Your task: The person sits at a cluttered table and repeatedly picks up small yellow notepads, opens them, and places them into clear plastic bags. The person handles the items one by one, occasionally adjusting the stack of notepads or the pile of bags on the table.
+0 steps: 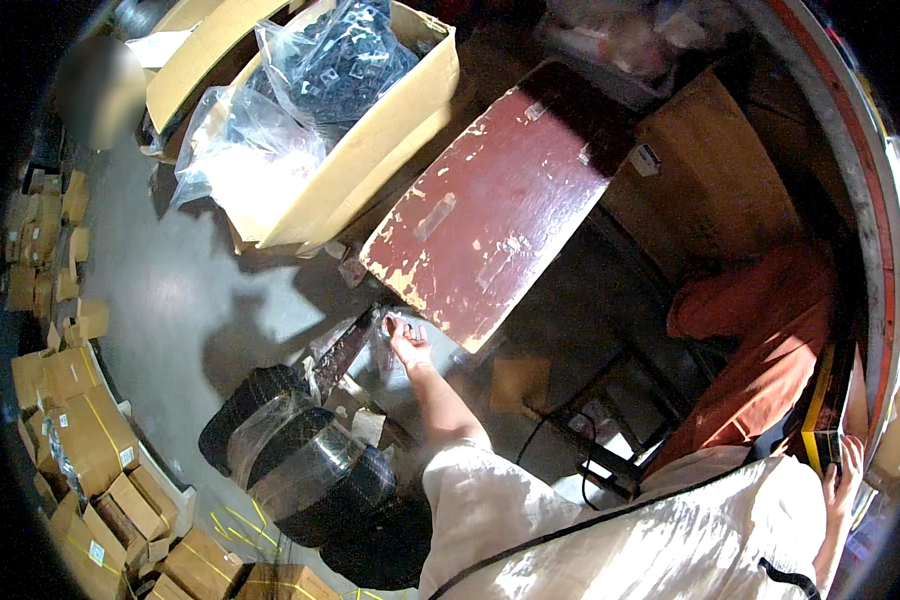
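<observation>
My left hand [409, 343] reaches forward just off the near corner of a worn maroon board-like tabletop [490, 215] with chipped paint. Its fingers are loosely curled and apart, and I make out nothing in them. Clear plastic lies just below that hand. Far to the right, my right hand [846, 470] rests against a dark panel with a yellow-and-black edge [822, 420], fingers stretched out. Part of the right hand is cut off from sight by the white sleeve and shadow.
Beyond the board's left side stands an open cardboard box [370, 150] holding plastic bags of dark small parts. A black padded seat wrapped in clear film [300, 470] is at lower left. Several cartons [90, 440] line the left. A dark metal frame [620, 420] stands below the board.
</observation>
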`<act>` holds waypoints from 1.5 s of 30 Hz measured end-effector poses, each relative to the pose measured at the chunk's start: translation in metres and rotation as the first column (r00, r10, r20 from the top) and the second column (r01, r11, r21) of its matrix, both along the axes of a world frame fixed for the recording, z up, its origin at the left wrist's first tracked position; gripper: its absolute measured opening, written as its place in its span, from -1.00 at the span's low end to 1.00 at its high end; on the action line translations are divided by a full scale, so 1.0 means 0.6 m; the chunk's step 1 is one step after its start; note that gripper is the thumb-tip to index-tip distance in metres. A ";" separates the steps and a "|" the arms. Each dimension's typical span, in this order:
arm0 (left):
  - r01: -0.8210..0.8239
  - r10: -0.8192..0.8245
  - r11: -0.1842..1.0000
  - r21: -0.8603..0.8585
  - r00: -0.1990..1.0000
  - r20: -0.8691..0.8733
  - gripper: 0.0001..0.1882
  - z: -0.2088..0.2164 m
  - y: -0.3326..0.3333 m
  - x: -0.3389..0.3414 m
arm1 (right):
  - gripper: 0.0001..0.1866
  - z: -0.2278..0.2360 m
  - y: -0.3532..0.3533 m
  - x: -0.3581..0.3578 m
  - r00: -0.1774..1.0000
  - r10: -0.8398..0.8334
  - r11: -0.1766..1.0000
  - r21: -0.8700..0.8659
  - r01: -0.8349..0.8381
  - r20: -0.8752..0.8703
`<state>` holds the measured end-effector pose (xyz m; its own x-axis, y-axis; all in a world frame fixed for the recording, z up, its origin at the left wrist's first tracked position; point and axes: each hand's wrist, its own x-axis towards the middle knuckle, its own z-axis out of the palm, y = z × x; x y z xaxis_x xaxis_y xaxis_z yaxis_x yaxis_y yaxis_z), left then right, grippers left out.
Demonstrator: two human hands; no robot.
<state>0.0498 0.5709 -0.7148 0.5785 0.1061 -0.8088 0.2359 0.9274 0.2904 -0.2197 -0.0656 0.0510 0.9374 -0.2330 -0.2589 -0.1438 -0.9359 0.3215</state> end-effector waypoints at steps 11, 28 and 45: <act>-0.166 0.154 0.976 0.140 0.983 0.096 -0.51 -0.023 -0.006 0.029 | -0.43 0.003 0.014 0.039 0.999 -0.006 0.999 0.038 0.004 0.044; -0.076 0.213 0.849 0.523 0.955 -0.207 -0.92 0.184 -0.292 -0.080 | -0.49 -0.024 0.041 -0.044 0.880 0.073 0.990 0.071 -0.120 0.470; -0.757 -0.653 0.317 0.572 -0.611 -0.448 -0.74 1.263 -0.866 -0.130 | -0.76 -0.113 -0.019 -0.122 0.644 -0.101 0.888 0.361 -0.286 0.759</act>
